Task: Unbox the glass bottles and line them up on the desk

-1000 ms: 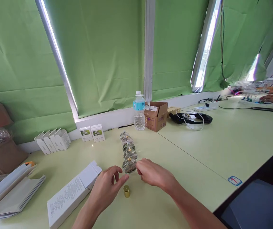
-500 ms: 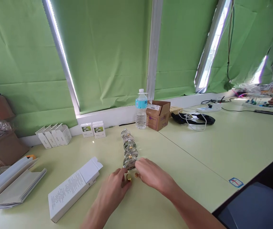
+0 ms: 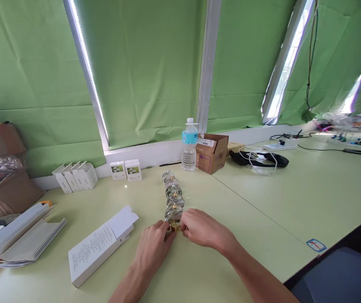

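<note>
1. The left hand (image 3: 153,248) and right hand (image 3: 204,229) are close together, fingertips at a small gold cap (image 3: 175,225); I cannot tell whether they clamp it.
2. The cap sits against the near end of a row of round glass bottles (image 3: 173,198) on the counter (image 3: 262,219).

Pretty bright shot, mostly daylight leaking in around the edges of the green blinds (image 3: 145,71), and those slits blow out to pure white with some purple fringing toward the right. Shadows on the counter (image 3: 262,202) are soft, the wide lens bends everything near the frame edges, and the far right corner looks smeary.
</note>
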Demonstrator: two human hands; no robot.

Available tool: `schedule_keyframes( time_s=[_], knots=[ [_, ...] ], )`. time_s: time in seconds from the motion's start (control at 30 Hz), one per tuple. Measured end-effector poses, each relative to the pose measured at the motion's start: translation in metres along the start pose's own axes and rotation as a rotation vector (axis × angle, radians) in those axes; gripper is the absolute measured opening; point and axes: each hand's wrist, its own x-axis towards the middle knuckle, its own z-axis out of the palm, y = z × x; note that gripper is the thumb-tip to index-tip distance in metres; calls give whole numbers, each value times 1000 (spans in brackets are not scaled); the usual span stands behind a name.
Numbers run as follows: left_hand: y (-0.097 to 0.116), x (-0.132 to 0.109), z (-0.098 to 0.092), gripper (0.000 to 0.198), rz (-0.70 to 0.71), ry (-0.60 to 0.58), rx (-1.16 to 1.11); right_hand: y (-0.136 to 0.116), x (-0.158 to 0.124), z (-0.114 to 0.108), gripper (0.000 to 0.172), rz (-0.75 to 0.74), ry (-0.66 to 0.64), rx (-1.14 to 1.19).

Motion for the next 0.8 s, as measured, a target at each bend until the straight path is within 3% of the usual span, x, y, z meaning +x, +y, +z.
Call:
schedule_keyframes(
  time_s=[0.1,0.23,0.33,0.4,0.53,0.6,0.7,0.8],
  knots=[
    [-2,-2,-12,10,42,12,57,-1,-2,-1,19,-95,5,97],
    [-12,-1,-49,20,13,103,58,-10,-3,0,13,-138,63,139],
    [-34,-5,-80,31,-108,178,6,-19,-1,5,7,-172,96,136],
    [-55,-15,-93,37,-183,179,5,-24,1,9,14,-213,112,110],
    [-105,-45,-98,74,-313,54,39,-33,3,15,34,-278,172,78],
    [-122,-58,-95,83,-387,-46,-3,-37,2,15,33,-317,176,175],
    [-126,-66,-90,86,-410,-99,-44,-43,0,14,24,-337,101,431],
    [-112,-64,-87,87,-337,-84,-82,-48,2,20,36,-261,19,633]
  ],
)
